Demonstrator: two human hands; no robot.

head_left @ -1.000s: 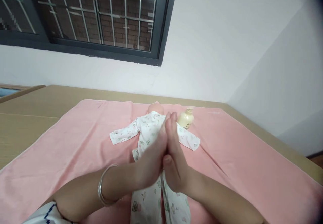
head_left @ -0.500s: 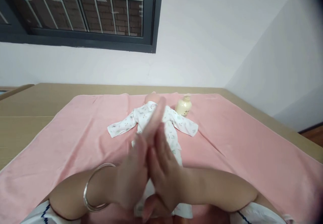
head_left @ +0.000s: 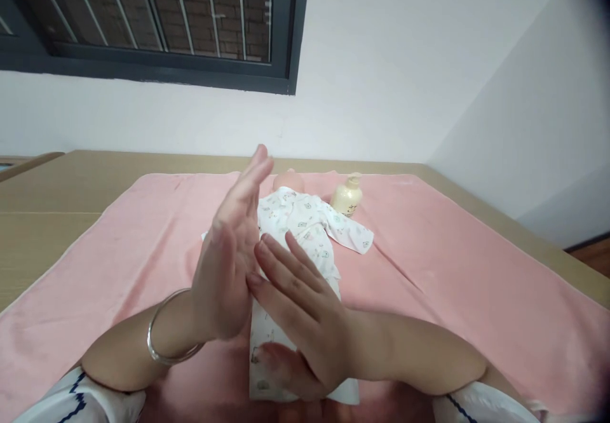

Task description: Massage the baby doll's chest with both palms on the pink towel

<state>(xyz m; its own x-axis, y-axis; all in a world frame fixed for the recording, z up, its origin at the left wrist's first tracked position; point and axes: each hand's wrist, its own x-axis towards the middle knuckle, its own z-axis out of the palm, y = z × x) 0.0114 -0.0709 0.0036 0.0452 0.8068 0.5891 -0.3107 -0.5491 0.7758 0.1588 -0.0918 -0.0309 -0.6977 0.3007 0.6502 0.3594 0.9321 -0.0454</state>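
Observation:
My left hand point(head_left: 229, 251) is raised with its fingers stretched upward and its palm turned to the right. A silver bangle point(head_left: 151, 337) circles the left wrist. My right hand point(head_left: 307, 315) has its fingers extended toward the left palm, the fingertips at or close to it. Neither hand holds anything. Behind and below them lies a doll point(head_left: 288, 182) dressed in a white printed baby outfit point(head_left: 305, 213), its rounded head at the far end. The hands hide part of the outfit, including most of the sleeve on the left.
A cream pump bottle point(head_left: 347, 195) stands beside the doll's head, near the right sleeve. A pink blanket point(head_left: 429, 239) covers much of the wooden surface point(head_left: 109, 172). White walls point(head_left: 372, 61) and a dark-framed barred window point(head_left: 190, 73) rise behind it.
My hands were pressed together palm to palm. Now they have come apart, the left moving up and to the left, the right staying lower with its fingers angled toward the left palm.

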